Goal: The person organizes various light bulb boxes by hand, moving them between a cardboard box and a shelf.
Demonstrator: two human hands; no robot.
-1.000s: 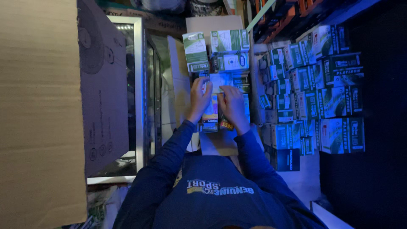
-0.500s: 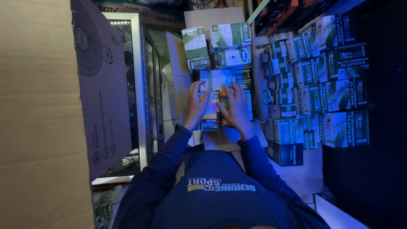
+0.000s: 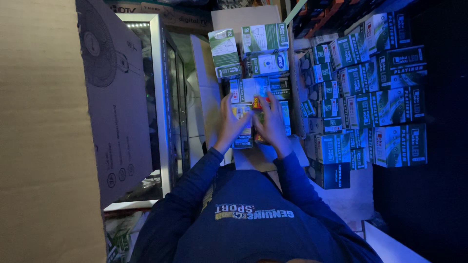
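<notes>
- Nearest: dark blue sleeves (image 3: 195,190) reaching up to the small green-and-white box (image 3: 246,114).
- Left hand (image 3: 230,122) and right hand (image 3: 271,124) wrapped around that box from either side, fingers curled on it.
- Beyond the box: similar boxes (image 3: 263,48) piled loosely; right of it, a tall box wall (image 3: 370,97).
- Risk: nudging the loose pile behind could topple it; dim light hides edges.

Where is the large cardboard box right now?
In the head view, the cardboard box fills the left side, beside the glass-fronted cabinet, well left of both hands.
</notes>
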